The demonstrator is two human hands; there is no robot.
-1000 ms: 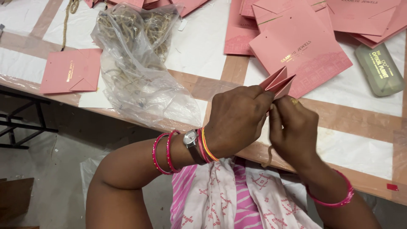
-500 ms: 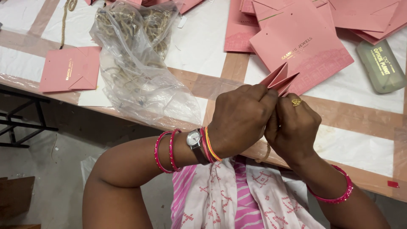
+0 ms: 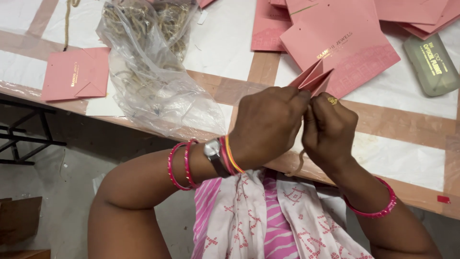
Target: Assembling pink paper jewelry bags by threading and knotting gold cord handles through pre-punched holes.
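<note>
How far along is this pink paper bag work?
Done: one flat pink bag lies apart at the table's left edge. In hand: left hand and right hand pinch a folded pink bag, cord dangling below. Left: pink bags piled behind, cords in the plastic bag.

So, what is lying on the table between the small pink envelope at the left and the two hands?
In the head view, a clear plastic bag of tan cords lies between the small pink envelope and the left hand; the right hand is beyond.
</note>
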